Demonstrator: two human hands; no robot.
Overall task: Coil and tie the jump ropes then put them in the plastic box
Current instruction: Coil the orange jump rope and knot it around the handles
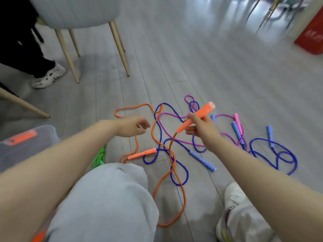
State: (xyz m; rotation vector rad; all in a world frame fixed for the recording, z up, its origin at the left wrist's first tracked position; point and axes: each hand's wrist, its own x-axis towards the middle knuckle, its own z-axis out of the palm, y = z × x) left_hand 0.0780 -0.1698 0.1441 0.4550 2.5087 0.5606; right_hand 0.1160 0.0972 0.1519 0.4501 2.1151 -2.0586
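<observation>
My right hand [201,127] grips one orange jump rope handle [199,116], raised above the floor with its end pointing up and away. The orange rope [172,173] hangs from it and loops across the floor to the second orange handle [142,153], which lies flat. My left hand [132,126] hovers beside it with fingers loosely curled and nothing in it. Blue ropes [272,151] and a pink rope [174,137] lie tangled on the floor with their patterned handles. The clear plastic box [26,145] with orange latches sits at the left. A green rope [99,157] lies by my knee.
My grey-trousered knee [108,198] and white shoe [234,194] fill the foreground. A grey chair with wooden legs [120,48] stands at the back left, with another person's black trousers and shoe [49,76] beside it. A red box [312,35] sits at the far right.
</observation>
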